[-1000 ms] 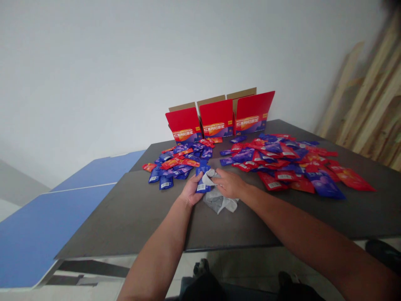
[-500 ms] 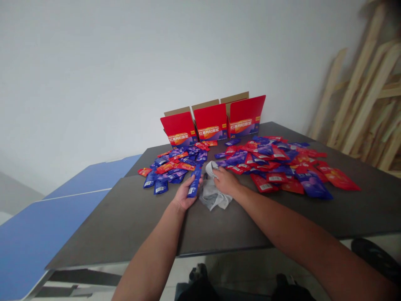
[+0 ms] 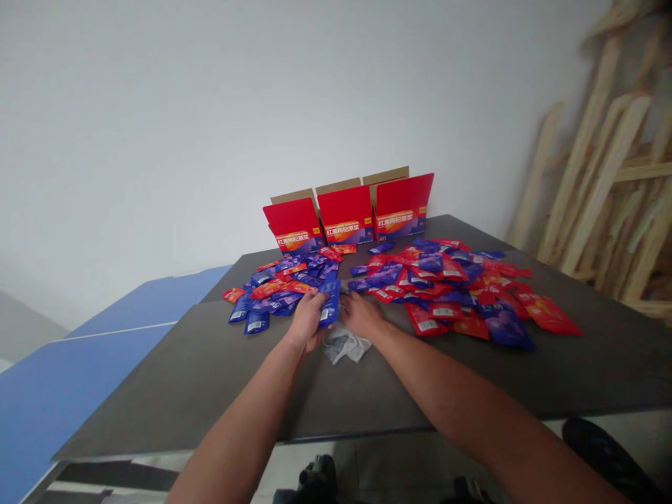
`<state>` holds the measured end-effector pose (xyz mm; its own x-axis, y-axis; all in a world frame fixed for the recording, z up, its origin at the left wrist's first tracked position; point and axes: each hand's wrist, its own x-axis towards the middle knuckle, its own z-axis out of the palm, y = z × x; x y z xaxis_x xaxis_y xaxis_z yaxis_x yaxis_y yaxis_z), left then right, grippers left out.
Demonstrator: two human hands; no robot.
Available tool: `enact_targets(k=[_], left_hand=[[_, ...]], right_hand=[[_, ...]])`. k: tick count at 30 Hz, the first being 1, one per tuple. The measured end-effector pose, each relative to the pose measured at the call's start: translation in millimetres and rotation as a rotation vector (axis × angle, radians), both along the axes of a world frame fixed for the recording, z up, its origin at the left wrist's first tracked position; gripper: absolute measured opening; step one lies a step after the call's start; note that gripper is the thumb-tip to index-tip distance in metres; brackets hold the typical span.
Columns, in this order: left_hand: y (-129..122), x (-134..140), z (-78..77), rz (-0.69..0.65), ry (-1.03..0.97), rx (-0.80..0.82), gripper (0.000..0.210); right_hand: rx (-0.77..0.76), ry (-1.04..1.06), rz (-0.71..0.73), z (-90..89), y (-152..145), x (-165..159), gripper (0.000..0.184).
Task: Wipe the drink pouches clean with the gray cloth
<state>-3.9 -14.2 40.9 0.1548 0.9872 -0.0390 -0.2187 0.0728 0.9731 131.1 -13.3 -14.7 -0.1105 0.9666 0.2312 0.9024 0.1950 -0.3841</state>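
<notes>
My left hand [image 3: 307, 318] is closed round a blue sachet [image 3: 330, 304], held upright over the table. Close on its right, my right hand [image 3: 360, 314] has its fingers bent against the grey cloth [image 3: 345, 344], which hangs below and between the hands; part of the cloth is hidden behind the fingers and the sachet. A pile of red and blue sachets [image 3: 283, 283] lies beyond my left hand. To the right of my right hand spreads a larger pile of red and blue sachets [image 3: 446, 280].
Three open red cartons [image 3: 346, 210] stand in a row at the back of the dark table [image 3: 210, 392]. A blue table [image 3: 105, 350] adjoins on the left. Wooden frames [image 3: 598, 182] lean at the right by the wall.
My right hand has moved in beside the sachet, bringing the cloth behind it. The left hand has turned the sachet slightly. The view has shifted a little.
</notes>
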Motion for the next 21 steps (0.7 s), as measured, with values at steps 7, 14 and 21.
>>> enact_targets(k=[7, 14, 21], left_hand=[[53.1, 92.3, 27.6, -0.227, 0.263, 0.083, 0.028], [98.4, 175.0, 0.4, -0.127, 0.405, 0.08, 0.021], [112.8, 192.0, -21.8, -0.192, 0.341, 0.121, 0.023]], right_hand=[[0.001, 0.004, 0.017, -4.7, 6.2, -1.2, 0.043], [-0.041, -0.019, 0.149, -4.9, 14.0, 0.7, 0.053], [-0.038, 0.018, 0.103, -5.5, 8.2, 5.2, 0.055]])
